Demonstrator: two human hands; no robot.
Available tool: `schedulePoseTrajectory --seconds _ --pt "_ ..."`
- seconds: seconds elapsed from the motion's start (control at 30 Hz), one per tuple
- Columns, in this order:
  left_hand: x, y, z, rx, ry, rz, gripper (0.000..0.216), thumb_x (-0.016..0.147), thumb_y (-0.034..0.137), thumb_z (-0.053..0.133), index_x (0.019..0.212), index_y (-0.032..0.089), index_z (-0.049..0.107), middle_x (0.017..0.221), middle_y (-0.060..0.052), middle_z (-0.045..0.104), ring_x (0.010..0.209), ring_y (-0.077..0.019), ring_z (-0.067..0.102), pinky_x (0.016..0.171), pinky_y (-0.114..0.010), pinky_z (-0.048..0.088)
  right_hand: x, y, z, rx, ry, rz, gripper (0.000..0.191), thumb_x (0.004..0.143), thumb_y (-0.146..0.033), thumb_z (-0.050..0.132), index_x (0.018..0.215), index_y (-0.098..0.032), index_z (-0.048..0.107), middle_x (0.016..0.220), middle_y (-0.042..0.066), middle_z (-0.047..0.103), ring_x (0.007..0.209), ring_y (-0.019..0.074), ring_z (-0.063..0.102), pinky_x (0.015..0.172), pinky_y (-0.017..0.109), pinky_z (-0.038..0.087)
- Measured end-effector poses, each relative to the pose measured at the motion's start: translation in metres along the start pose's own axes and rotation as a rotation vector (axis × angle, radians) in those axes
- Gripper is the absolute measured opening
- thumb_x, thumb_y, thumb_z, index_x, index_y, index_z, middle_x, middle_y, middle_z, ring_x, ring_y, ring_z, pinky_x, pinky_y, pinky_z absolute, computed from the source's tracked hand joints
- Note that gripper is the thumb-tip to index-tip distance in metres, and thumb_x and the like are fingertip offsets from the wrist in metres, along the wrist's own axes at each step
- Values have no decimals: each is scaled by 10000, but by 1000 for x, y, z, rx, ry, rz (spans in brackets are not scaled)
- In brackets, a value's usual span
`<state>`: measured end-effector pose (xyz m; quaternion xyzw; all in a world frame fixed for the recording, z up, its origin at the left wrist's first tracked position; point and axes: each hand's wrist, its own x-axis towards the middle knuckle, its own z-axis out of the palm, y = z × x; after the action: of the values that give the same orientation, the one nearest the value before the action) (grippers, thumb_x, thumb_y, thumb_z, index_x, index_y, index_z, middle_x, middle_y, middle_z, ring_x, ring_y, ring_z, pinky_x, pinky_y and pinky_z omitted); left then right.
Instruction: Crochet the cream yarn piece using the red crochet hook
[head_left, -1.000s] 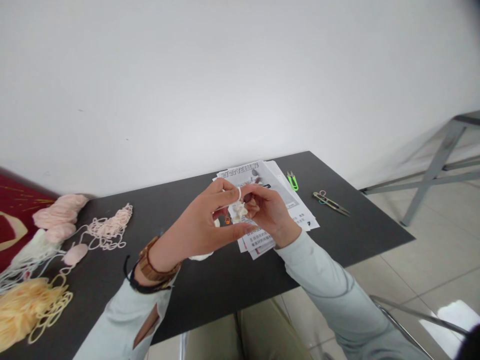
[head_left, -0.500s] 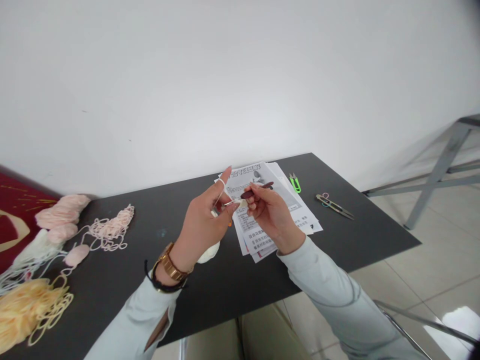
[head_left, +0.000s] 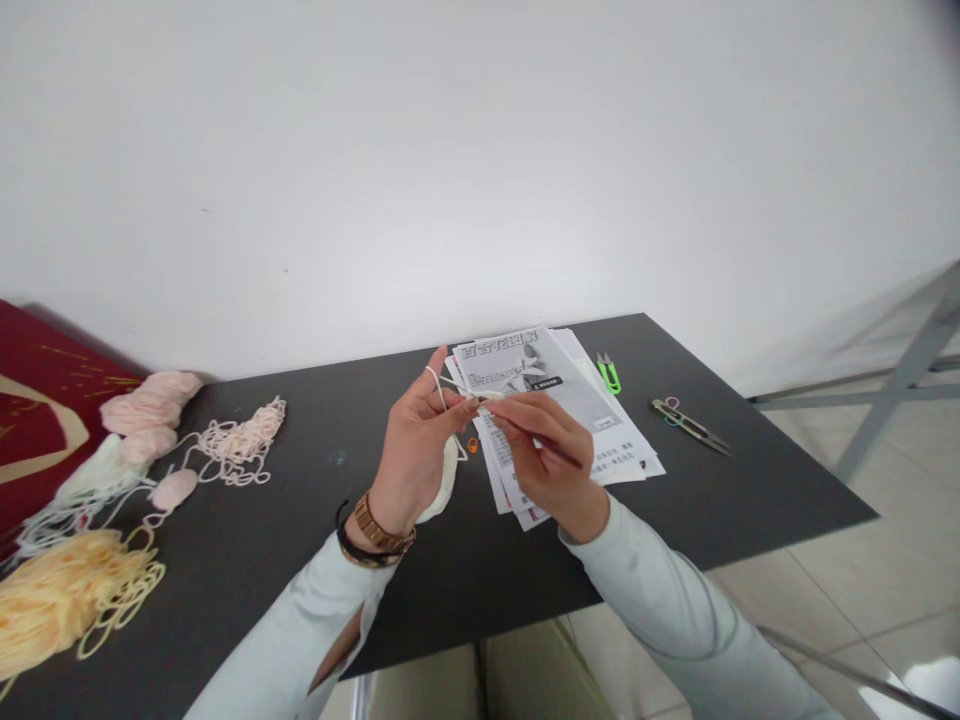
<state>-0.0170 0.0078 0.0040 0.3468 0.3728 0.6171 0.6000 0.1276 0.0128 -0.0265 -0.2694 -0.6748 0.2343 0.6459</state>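
Note:
My left hand (head_left: 416,450) pinches a small white crochet piece (head_left: 489,395) between thumb and fingers. White yarn (head_left: 436,380) loops around its raised index finger. In my right hand (head_left: 551,455) is a crochet hook with a dark brown handle (head_left: 561,453), its tip end meeting the crochet piece at the left fingertips; the tip itself is hard to make out. A white yarn ball (head_left: 447,485) lies partly hidden behind my left hand. An orange stitch marker (head_left: 472,446) shows between my hands, close to the papers.
Printed sheets (head_left: 622,450) lie under and beyond my hands on the dark table (head_left: 300,560). Green thread snips (head_left: 608,373) and metal scissors (head_left: 690,424) are at the right. Pink yarn (head_left: 244,440), yellow yarn (head_left: 60,600) and a red bag (head_left: 45,420) sit at the left.
My right hand has turned, so the hook's handle now slants down toward the palm. Both hands have come closer together at the crochet piece. The whole view has shifted slightly.

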Motion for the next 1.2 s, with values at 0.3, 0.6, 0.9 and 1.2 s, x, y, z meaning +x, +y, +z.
schedulePoseTrajectory --seconds 0.3,0.6,0.9,1.2 --pt "10 14 -18 -180 -192 -202 585 640 55 768 1209 74 629 659 -5 679 599 -84 607 635 -202 480 2 1 -2 175 -23 72 311 858 -118 607 1019 -347 742 957 27 728 819 170 677 673 316 588" --pt "7 26 -21 -152 -317 -191 604 651 10 759 1228 144 643 649 17 671 590 -79 596 610 -194 465 13 2 -2 586 55 459 89 799 -312 731 856 -251 762 737 8 694 627 121 632 480 218 570" --pt "4 35 -26 -89 -414 -244 602 657 16 753 1233 158 652 731 -27 718 636 -129 647 627 -238 492 17 -2 -7 621 53 544 194 744 -389 776 809 -210 740 652 2 668 503 107 605 445 226 549" --pt "3 34 -32 -70 -525 -332 666 633 53 772 1275 159 630 725 -37 705 673 -160 653 638 -261 487 17 -3 -11 651 5 499 142 753 -364 775 778 -232 729 697 0 649 532 104 590 438 219 543"
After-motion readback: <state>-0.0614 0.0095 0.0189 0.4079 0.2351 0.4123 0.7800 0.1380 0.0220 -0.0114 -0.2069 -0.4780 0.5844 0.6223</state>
